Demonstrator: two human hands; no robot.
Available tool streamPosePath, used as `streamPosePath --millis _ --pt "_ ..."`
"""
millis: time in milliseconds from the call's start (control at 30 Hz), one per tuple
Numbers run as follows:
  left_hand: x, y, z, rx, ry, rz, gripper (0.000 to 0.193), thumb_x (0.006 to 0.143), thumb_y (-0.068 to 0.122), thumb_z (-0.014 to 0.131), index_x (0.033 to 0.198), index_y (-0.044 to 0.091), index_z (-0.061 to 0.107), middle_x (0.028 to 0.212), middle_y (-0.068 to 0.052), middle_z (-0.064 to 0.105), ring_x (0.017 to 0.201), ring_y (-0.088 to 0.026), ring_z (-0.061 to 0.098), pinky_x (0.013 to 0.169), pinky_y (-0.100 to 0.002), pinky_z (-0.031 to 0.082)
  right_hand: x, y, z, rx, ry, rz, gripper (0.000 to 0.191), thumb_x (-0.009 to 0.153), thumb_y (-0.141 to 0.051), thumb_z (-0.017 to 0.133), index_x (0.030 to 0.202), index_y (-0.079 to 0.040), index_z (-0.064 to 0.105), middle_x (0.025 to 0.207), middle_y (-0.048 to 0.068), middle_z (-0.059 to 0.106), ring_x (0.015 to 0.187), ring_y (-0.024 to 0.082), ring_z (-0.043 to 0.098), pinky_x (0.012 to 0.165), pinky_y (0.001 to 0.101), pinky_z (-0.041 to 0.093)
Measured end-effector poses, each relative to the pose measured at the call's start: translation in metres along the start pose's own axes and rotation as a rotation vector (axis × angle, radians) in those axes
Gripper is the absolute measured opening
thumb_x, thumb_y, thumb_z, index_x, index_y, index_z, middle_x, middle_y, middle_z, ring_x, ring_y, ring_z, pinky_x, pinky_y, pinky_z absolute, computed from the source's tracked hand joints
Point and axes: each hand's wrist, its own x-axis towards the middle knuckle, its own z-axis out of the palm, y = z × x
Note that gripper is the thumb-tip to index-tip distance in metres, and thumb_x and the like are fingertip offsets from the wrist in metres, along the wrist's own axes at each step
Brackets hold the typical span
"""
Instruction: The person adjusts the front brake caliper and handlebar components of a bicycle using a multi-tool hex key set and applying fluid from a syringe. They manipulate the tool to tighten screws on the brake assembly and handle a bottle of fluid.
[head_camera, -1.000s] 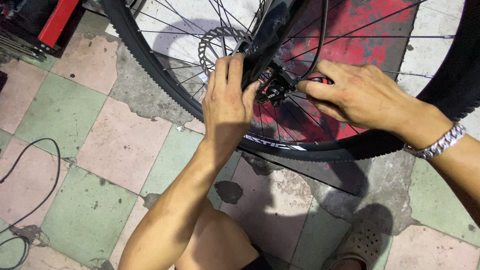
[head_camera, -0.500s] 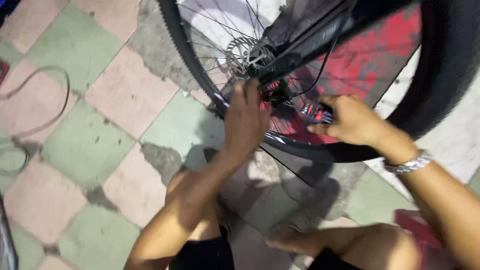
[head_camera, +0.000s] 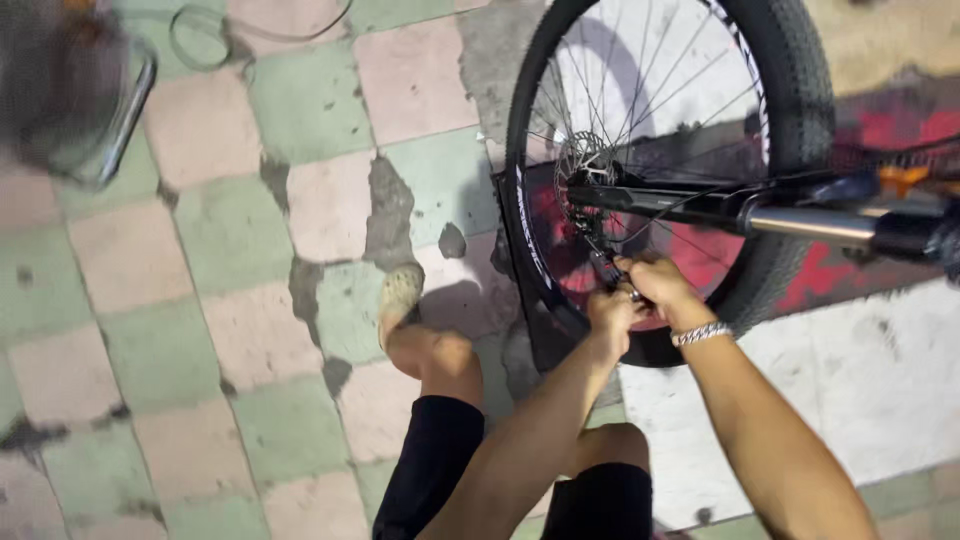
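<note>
While the bicycle wheel (head_camera: 660, 160) stands upright on the tiled floor (head_camera: 230, 250), both hands meet at its 6 o'clock, just below the brake disc (head_camera: 583, 160). The left hand (head_camera: 612, 312) and right hand (head_camera: 655, 283) pinch a small dark part (head_camera: 606, 268). Open tiles lie at 9 o'clock.

Small dark part (head_camera: 607, 268) below the hub: mostly covered by my left hand (head_camera: 612, 312) and right hand (head_camera: 660, 285); I can't tell what it is or how the fingers grip it. Black knobby bicycle tyre (head_camera: 800, 90) cut off by top edge. Grey fork tube (head_camera: 815, 225) runs out at right edge. Round dark metal-framed object (head_camera: 70, 90), top left: blurred, unidentifiable.
</note>
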Motion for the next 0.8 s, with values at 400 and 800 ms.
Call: streamPosePath --millis 400,800 --pt "-0.056 0.052 0.015 0.707 0.555 0.083 0.09 0.054 0.063 0.09 0.098 -0.013 0.072 0.107 -0.024 0.074 0.1 -0.032 0.075 0.085 -0.043 0.059 -0.357 -0.046 -0.151 -0.549 0.372 -1.089 0.03 0.088 -0.005 0.073 0.118 -0.002 0.068 0.112 0.01 0.075 0.107 0.022 0.074 0.097 0.0307 0.054" --pt "-0.088 0.067 0.06 0.455 0.5 0.132 0.048 0.08 0.034 0.086 0.085 -0.012 0.074 0.075 -0.02 0.074 0.059 -0.025 0.069 0.059 -0.04 0.054 -0.501 -0.259 -0.216 -0.846 0.541 -1.526 0.103 0.071 -0.017 0.088 0.15 0.011 0.028 0.148 0.032 0.042 0.141 0.042 0.048 0.119 0.0463 0.041"
